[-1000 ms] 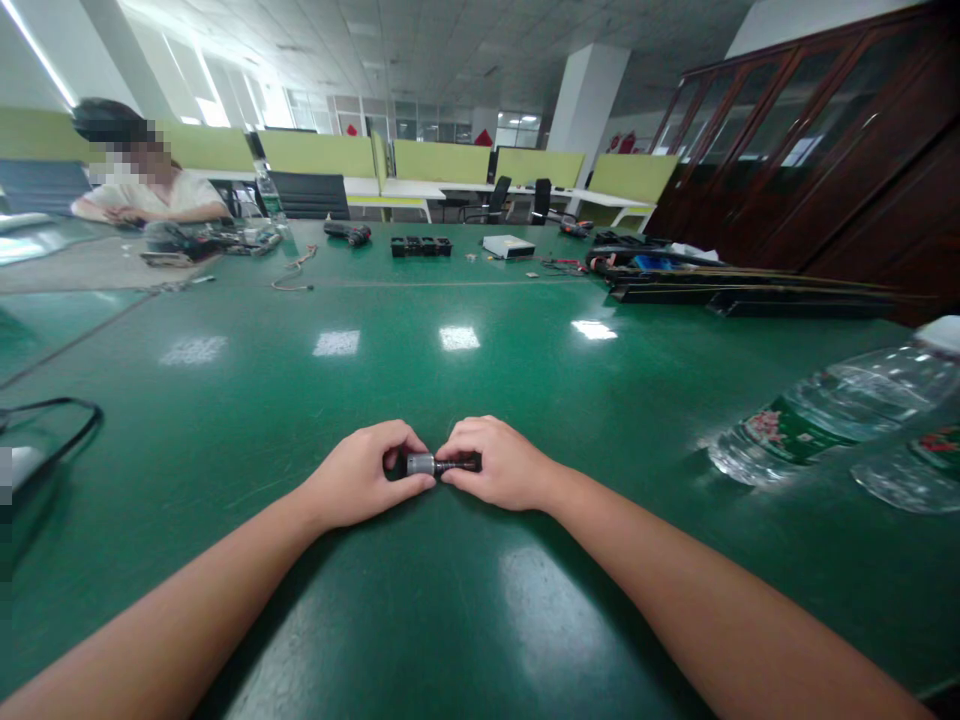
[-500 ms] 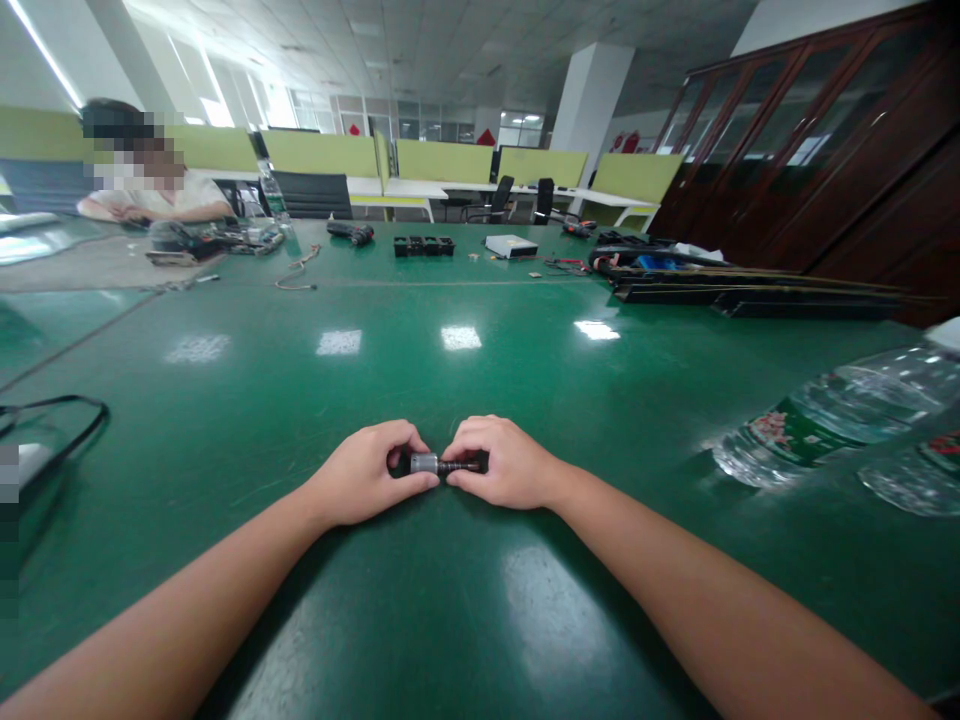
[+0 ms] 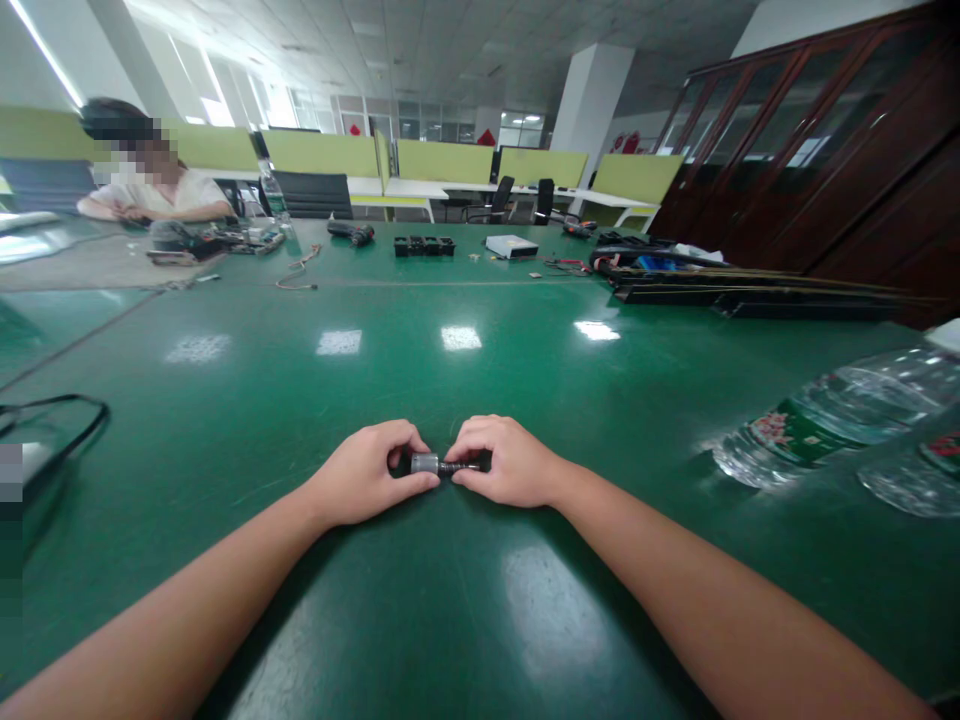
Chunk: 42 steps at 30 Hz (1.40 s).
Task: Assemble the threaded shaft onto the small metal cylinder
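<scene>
Left grip (image 3: 431, 466) opposite right grip (image 3: 452, 467)

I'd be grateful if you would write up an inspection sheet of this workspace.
Surface: green tabletop, glossy, with bright light reflections.
Job's things: silver cylinder and dark ribbed shaft, end to end; whether they are joined is unclear.
Hands: left hand grips the cylinder; right hand pinches the shaft.
Clutter: water bottle at right; black bracket, pale box and long black strips farther back.
Cables: black cable at left; red and black wires at the back.
Surroundings: seated person at far left, dark wooden cabinet at right.
Spills: nothing seen.
</scene>
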Available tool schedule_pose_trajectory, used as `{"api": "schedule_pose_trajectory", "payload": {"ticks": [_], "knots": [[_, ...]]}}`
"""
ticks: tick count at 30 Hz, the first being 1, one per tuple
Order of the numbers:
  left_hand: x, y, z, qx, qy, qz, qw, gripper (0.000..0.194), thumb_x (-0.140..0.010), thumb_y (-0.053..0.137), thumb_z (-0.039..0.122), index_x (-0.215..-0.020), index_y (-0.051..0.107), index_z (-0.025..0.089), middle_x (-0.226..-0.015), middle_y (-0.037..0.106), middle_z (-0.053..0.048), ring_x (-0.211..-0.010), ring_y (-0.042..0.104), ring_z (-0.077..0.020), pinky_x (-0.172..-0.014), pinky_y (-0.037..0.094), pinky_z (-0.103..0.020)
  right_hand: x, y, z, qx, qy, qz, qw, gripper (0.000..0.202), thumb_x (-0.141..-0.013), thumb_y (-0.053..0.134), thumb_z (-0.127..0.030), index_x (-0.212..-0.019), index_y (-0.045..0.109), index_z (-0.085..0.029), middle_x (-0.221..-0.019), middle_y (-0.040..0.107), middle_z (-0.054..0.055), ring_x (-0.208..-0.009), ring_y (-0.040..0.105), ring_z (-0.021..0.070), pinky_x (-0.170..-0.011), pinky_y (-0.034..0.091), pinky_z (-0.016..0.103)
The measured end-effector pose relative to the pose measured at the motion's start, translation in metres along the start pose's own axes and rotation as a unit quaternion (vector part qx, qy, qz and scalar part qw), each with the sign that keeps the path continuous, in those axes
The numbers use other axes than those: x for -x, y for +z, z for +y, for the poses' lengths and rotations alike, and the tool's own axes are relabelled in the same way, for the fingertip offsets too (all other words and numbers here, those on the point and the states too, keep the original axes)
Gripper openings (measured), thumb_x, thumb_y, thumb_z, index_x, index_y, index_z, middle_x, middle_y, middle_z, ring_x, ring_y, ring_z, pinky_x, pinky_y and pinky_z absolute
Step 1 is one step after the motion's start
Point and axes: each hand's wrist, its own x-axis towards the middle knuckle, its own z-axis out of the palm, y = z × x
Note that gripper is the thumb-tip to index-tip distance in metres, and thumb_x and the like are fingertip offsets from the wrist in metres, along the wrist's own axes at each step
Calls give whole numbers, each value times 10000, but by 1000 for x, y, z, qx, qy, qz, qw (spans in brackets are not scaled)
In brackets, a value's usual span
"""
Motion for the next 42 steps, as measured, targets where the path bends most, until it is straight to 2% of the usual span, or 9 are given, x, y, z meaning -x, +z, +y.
{"api": "schedule_pose_trajectory", "payload": {"ticks": [26,42], "knots": [[1,-1,2,0,-5,4,1000,300,-816,650,474,-896,651,185,-762,599,-6,-676,523,-151,-613,380,-247,3,-7,-1,31,23,-10,999,117,-710,699,-131,-815,713,-181,-748,675,8,-741,592,154,-756,423,294],[3,-1,-1,10,-6,13,1000,286,-798,671,457,-881,660,184,-740,599,-5,-660,522,-147,-600,388,-244,3,-7,-1,28,39,-6,999,82,-719,732,-183,-795,704,-173,-710,648,-1,-678,572,130,-705,425,269]]}}
